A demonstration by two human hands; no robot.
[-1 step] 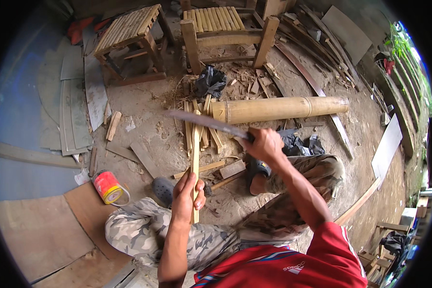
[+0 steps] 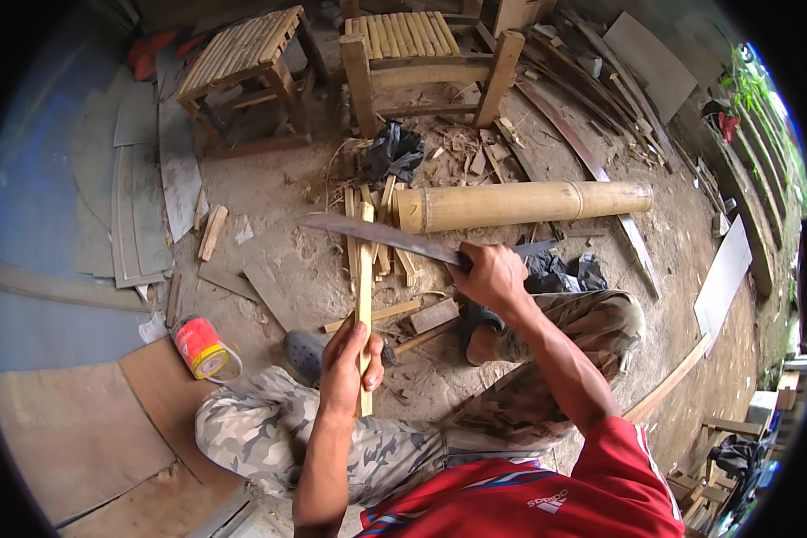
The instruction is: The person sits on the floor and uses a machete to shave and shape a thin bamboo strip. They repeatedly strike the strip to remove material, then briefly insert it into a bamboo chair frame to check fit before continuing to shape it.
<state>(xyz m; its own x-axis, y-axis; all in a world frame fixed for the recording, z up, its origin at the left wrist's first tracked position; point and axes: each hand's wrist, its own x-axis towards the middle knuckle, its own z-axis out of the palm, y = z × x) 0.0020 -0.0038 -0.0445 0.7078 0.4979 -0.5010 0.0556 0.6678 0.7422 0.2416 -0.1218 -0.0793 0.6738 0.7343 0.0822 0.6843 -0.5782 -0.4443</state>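
Note:
My left hand (image 2: pixel 351 363) is closed around the lower part of a pale bamboo strip (image 2: pixel 365 287), which points away from me. A machete (image 2: pixel 381 235) is gripped by its dark handle in my right hand (image 2: pixel 493 276). Its long blade reaches left across the upper part of the strip; whether it touches the strip I cannot tell. Beyond the blade lies a thick bamboo pole (image 2: pixel 520 203) on the ground. Several split bamboo pieces (image 2: pixel 405 267) are heaped at the pole's left end, partly hidden by the blade.
A red and yellow can (image 2: pixel 197 348) lies at my left. Two bamboo-topped stools (image 2: pixel 242 54) stand at the back. Black plastic bags (image 2: pixel 394 152) and wood scraps (image 2: pixel 435 316) litter the floor. Long planks (image 2: pixel 592 99) lie at the far right. My legs are on both sides of the work.
The machete has shifted slightly left and nearer to me, along with my right hand. My left hand and the bamboo strip have hardly moved.

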